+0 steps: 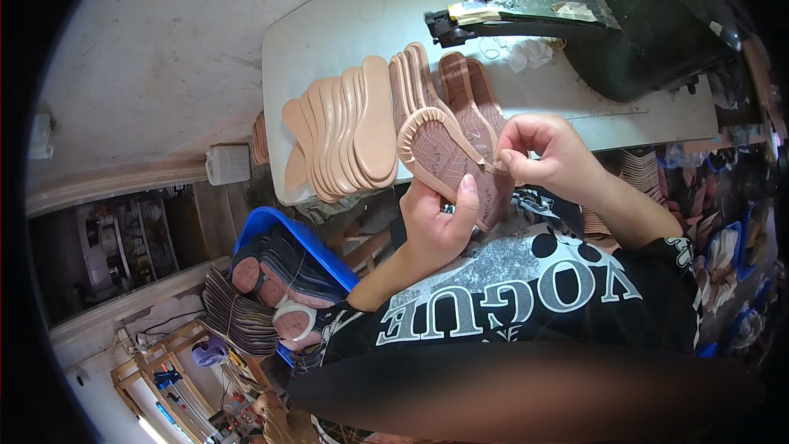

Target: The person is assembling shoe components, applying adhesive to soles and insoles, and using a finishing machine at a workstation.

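1. Head view is showing the left hand (444, 218) gripping a brown, sole-shaped insole with a printed face (440, 152) in front of the person's chest, near the table's edge; the thumb is pressing on the face while the other fingers are supporting from beneath.
2. This hold is apparently keeping the insole tilted and steady, its rounded end pointing away from the person and its rim staying exposed to the other hand.
3. A pale beige, pleated edging strip (408, 144) is curving around that rounded end.
4. The right hand (546, 152) is closing thumb and forefinger in a tight pinch at the rim, seemingly on the strip; the exact contact is too small to confirm.
5. Glossy beige insoles (376, 119) are leaning in an overlapping row on the white, round-cornered table (329, 49), probably for easy reach.
6. Brown insoles with beige rims (423, 74) are standing just beside them, behind the held piece.
7. A dark green machine with a long arm (534, 29) is occupying the far right side.
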Tool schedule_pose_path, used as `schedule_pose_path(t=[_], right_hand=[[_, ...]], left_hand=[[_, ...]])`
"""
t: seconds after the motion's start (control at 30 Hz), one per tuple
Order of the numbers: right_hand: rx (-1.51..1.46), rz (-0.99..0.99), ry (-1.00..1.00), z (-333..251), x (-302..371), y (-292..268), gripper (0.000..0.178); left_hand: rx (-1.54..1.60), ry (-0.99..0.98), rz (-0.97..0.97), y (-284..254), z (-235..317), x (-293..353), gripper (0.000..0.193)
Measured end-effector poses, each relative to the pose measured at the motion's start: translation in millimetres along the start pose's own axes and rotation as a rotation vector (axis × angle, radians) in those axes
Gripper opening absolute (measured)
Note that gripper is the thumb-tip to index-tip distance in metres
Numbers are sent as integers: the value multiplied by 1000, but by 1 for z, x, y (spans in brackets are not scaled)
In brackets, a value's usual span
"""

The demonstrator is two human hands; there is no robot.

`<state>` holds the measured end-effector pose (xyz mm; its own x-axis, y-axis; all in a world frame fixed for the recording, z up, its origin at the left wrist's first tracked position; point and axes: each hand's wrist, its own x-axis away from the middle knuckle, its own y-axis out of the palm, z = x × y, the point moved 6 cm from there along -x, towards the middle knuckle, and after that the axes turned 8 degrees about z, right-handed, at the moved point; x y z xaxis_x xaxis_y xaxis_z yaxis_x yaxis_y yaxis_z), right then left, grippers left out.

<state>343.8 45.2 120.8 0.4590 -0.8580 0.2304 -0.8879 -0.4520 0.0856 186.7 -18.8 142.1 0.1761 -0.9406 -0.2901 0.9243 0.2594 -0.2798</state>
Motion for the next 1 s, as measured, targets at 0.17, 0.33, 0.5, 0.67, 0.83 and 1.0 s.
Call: schedule_pose_path(t=[0.17,0.33,0.5,0.67,0.83,1.0], right_hand=[[420,116,-442,-25,11,2,16],[739,169,-746,-39,22,12,13],[1024,164,-690,-45,23,18,13],[527,80,-475,-41,10,-4,15],[519,105,-796,-54,45,16,21],[-171,-41,-60,37,22,10,43]], left_hand=[[30,3,-20,4,-1,1,23],[22,29,-6,8,3,-2,24],[-83,23,-41,10,8,-4,24],[251,-188,-73,12,1,-5,23],[402,-350,-16,2,-24,-17,29],[563,-280,143,3,-22,-57,25]])
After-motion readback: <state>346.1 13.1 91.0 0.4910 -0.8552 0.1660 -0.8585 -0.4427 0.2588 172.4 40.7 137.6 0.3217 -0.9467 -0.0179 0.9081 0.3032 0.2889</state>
